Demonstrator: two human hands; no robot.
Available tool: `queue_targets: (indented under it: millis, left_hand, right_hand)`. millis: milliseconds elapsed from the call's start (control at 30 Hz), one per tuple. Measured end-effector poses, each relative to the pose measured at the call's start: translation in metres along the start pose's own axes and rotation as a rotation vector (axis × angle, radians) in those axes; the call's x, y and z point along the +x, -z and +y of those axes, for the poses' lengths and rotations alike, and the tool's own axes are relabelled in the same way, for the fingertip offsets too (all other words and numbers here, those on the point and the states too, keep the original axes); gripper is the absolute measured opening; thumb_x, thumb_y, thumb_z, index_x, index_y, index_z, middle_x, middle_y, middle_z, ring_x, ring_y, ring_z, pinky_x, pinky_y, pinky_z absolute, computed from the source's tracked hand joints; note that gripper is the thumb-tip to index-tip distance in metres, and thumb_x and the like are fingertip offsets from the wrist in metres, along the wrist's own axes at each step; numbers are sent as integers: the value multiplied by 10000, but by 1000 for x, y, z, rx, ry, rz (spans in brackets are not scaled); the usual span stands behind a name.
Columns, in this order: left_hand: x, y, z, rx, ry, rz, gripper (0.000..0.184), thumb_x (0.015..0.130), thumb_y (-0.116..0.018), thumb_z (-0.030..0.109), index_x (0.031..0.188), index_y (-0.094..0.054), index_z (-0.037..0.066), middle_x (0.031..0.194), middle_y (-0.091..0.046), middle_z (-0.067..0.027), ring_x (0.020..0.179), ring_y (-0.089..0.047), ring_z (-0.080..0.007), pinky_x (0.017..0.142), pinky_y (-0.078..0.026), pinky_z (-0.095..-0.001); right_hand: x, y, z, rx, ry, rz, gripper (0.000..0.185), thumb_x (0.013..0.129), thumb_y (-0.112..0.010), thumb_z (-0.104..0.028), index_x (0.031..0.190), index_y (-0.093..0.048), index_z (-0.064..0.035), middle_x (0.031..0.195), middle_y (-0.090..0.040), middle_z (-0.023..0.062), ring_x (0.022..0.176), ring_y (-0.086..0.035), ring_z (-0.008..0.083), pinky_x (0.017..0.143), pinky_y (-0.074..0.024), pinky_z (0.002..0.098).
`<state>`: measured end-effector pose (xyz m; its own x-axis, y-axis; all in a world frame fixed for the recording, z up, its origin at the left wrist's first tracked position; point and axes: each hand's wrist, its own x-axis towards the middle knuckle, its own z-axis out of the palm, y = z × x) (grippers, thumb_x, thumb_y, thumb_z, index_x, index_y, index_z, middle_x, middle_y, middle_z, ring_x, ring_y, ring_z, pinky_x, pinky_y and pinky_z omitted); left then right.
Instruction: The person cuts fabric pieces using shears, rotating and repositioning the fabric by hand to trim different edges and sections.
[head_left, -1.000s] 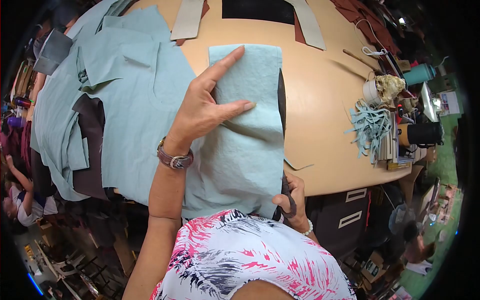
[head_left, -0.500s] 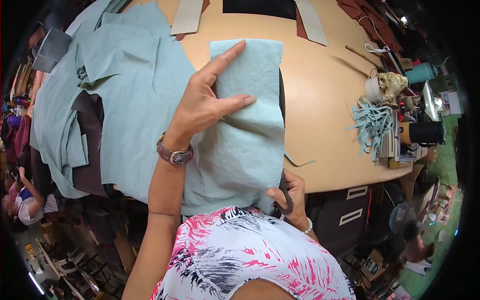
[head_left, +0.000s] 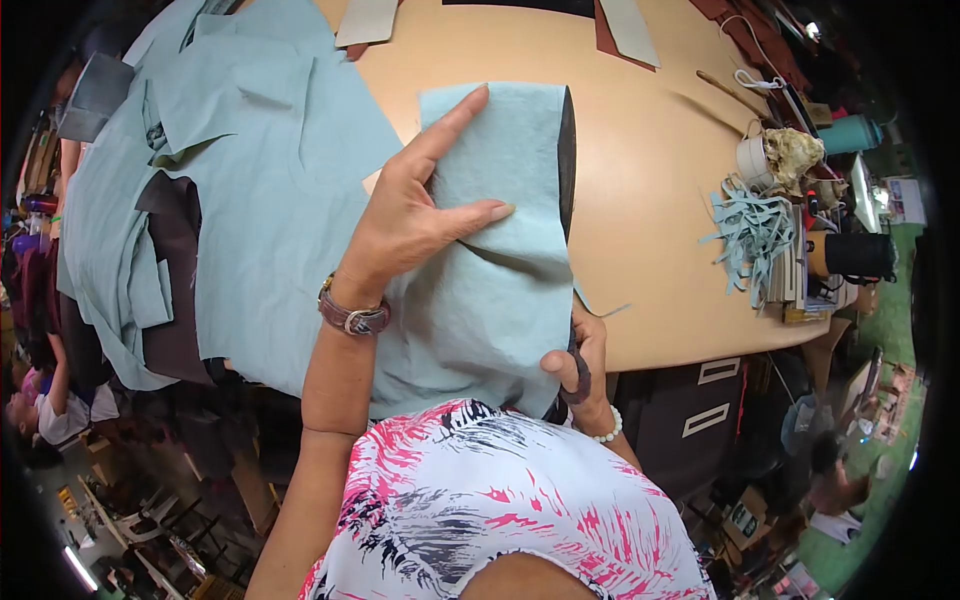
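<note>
A pale blue-green sheet of leather-like material (head_left: 510, 300) lies in front of me, creased in the middle, with a dark layer showing along its right edge. My left hand (head_left: 415, 215) rests on its upper part, thumb and index finger stretched out and apart; the other fingers are hidden. At the sheet's lower right edge, my right hand (head_left: 588, 375) is closed, its thumb on top and its fingers partly out of sight. Something dark (head_left: 577, 378) shows between that thumb and the fingers.
More blue-green sheets (head_left: 255, 190) spread over the left of the table (head_left: 650, 200), with a dark brown piece (head_left: 175, 300) among them. To the right are a heap of thin strips (head_left: 750, 235), a white cup (head_left: 755, 162) and a teal bottle (head_left: 850, 137). Dark drawers (head_left: 670, 410) stand below.
The sheet's upper right edge has lifted or turned slightly, so more of the dark layer shows there. Both hands keep nearly the same grip and place; the view has shifted a little.
</note>
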<state>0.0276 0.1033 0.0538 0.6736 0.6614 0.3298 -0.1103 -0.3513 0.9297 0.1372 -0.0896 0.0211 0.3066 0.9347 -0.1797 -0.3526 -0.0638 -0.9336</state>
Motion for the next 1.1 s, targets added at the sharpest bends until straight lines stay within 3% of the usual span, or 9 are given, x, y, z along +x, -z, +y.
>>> queue_targets:
  millis: [167,667,967,1100]
  left_hand:
    - [1,4,-1,15,6,-1,803,641,-729,28,1334,-326,-26,1355,-388,-139,1267,-342,-206,1053,-253,-313]
    - [-6,1,-2,7,-8,-7,825,635,-738,34,1340,-313,-23,1362,-375,-148,1270,-341,-212,1054,-255,-318]
    - [-4,2,-5,-4,4,-24,827,632,-734,35,1339,-311,-27,1366,-370,-150,1273,-337,-217,1054,-254,-317]
    - [-4,2,-6,-5,12,-27,826,631,-735,45,1338,-314,-26,1366,-370,-150,1275,-334,-218,1055,-253,-318]
  right_hand:
    - [2,-7,-5,31,27,31,812,599,-795,-460,1102,-514,111,976,-597,93,879,-557,126,794,-425,240]
    - [4,-7,-2,56,-34,7,755,641,-790,-389,1134,-498,103,983,-596,80,873,-556,114,780,-428,231]
    - [-1,-4,3,23,-47,12,544,709,-760,-255,1082,-534,71,905,-596,34,769,-524,64,689,-417,191]
    - [-2,-3,6,-9,-37,34,413,724,-750,-204,988,-562,51,806,-576,-3,689,-483,40,620,-395,181]
